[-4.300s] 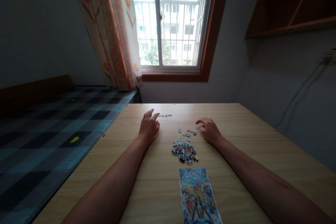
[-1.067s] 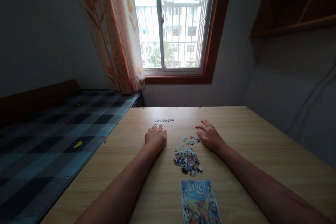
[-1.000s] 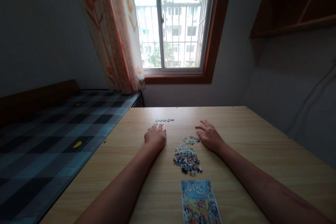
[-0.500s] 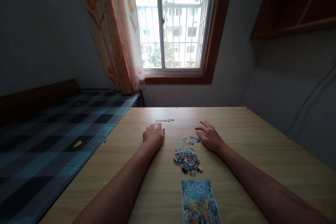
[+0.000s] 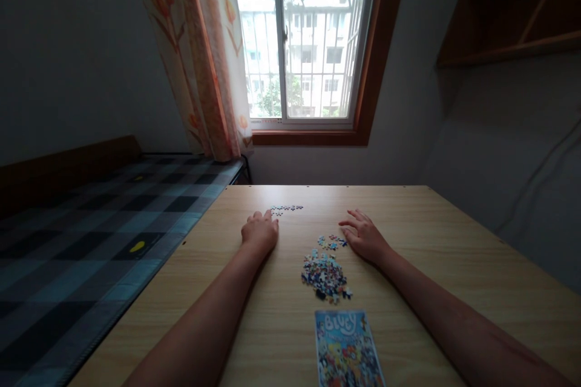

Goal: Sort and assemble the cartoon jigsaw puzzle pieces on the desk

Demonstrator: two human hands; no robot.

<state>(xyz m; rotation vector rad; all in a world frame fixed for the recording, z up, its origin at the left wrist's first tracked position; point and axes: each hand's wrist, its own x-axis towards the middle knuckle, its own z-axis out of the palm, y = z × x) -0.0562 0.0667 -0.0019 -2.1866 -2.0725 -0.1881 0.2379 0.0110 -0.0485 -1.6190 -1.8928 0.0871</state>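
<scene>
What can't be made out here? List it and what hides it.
Left hand, head view: its back hides whether a piece lies beneath.
Far puzzle pieces, head view: prints too small.
Pile, head view: upper pieces cover lower ones.
Bluey picture, head view: bottom edge cuts off its near end.
Shelf, head view: cut off by the right edge.

Room lies left of the obstructing puzzle pile (image 5: pixel 324 275).

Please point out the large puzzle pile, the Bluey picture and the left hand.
Large puzzle pile (image 5: pixel 324 275), head view: middle of the heap.
Bluey picture (image 5: pixel 348 349), head view: middle of its visible face.
Left hand (image 5: pixel 260 231), head view: its back.
</scene>
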